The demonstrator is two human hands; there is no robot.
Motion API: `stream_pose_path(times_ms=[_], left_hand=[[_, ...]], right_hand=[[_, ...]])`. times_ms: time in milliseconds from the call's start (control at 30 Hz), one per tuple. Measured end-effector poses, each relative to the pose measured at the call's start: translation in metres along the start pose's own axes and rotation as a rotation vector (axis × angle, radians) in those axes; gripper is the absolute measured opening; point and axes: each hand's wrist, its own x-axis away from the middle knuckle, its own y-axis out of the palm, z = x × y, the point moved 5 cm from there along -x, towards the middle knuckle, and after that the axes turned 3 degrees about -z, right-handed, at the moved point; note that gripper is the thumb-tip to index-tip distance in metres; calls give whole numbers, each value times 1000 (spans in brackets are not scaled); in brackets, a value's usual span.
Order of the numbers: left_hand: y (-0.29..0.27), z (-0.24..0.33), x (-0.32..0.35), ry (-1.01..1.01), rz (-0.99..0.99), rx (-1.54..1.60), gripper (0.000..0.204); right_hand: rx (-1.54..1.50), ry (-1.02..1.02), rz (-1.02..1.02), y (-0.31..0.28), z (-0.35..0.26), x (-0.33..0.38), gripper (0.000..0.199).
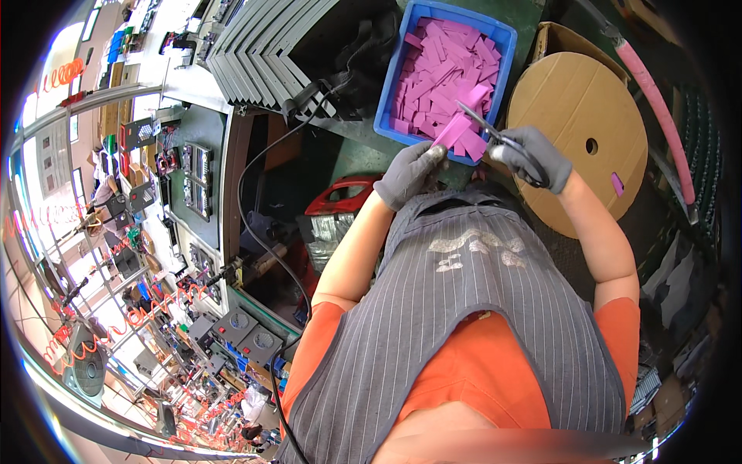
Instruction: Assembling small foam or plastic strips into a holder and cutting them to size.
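Both my hands wear grey gloves and are close together over the near edge of a blue plastic bin (391, 71). My left hand (410, 173) pinches a pink strip (451, 132) between thumb and fingers. My right hand (547, 157) is closed round the dark handles of a pair of scissors (481, 121), whose blades point up and left, beside the strip. Whether the blades touch the strip is hard to tell. A heap of short flat pink pieces (440, 69) fills the bin. Several more pieces (468, 144) hang or lie just below the blades.
Right of the bin stands a large round cardboard disc (576, 116) with a centre hole and one pink scrap (617, 184). Stacked grey metal profiles (259, 54) lie to the left. A black cable (246, 216) loops beside a red-handled object (340, 193). Farther left is a workbench (205, 147).
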Motion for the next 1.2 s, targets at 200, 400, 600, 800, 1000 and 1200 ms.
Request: stream_pose_path(times_ms=[200, 400, 600, 800, 1000, 1200], left_hand=[[-7, -2, 11, -11, -25, 54, 32], [22, 18, 25, -3, -135, 36, 36], [31, 14, 24, 37, -155, -8, 39], [26, 22, 30, 3, -186, 5, 35], [10, 28, 28, 137, -47, 152, 29], [14, 31, 29, 135, -49, 161, 30]], right_hand=[[-112, -140, 155, -18, 10, -2, 18], [-452, -388, 117, 9, -25, 1, 43], [-174, -348, 66, 20, -40, 3, 48], [-190, -500, 234, 2, -55, 9, 57], [-470, -347, -38, -8, -16, 28, 71], [202, -299, -243, 11, -4, 40, 105]])
